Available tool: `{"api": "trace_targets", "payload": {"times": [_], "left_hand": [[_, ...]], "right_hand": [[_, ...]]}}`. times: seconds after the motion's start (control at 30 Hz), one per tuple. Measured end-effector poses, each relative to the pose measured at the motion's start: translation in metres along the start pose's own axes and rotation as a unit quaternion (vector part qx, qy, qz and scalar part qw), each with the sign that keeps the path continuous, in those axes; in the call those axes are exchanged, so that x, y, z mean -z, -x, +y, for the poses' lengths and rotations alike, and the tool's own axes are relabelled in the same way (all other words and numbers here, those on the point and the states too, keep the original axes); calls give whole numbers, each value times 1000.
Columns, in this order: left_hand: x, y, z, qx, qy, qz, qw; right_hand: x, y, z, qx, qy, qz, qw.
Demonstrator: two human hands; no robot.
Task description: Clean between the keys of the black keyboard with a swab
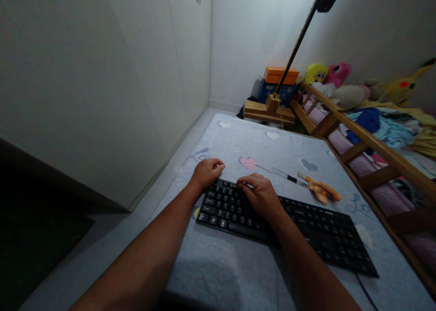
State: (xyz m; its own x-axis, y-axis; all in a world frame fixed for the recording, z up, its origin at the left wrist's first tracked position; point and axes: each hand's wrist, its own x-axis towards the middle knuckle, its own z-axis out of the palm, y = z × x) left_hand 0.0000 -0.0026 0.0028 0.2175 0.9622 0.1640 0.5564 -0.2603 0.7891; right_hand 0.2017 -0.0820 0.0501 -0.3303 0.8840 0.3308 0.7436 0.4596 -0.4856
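Note:
A black keyboard [238, 228] lies at a slant on the patterned bedspread. My left hand [208, 171] rests by its far left corner, closed, thumb against the curled fingers; whether anything is inside is hidden. Over the keyboard's upper rows, my right hand [260, 193] is bent down with thumb and fingers drawn together near the top row of keys. What those fingertips pinch, if anything, is too small to make out. Beyond it lie a thin white stick [264, 167], a screwdriver-like tool with a black handle [291, 178] and a bunched orange cloth [320, 192].
A wooden bed rail [368, 140] runs along the right, with plush toys [316, 73] and clothes behind it. A wooden stand [270, 107] with a pole is at the far end, before stacked boxes [281, 75]. White cabinet doors [143, 75] line the left.

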Motion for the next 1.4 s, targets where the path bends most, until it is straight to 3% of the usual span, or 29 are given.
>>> {"api": "trace_targets", "payload": {"times": [0.6,1.1,1.4], "left_hand": [[1,0,2,0,1,0,1000],[3,3,5,7,-3,0,1000],[3,2,2,5,12,1,1000]], "right_hand": [[-2,-6,3,-10,-26,14,1000],[1,-11,-4,-9,-35,-13,999],[-3,-13,1,-20,-46,14,999]]}}
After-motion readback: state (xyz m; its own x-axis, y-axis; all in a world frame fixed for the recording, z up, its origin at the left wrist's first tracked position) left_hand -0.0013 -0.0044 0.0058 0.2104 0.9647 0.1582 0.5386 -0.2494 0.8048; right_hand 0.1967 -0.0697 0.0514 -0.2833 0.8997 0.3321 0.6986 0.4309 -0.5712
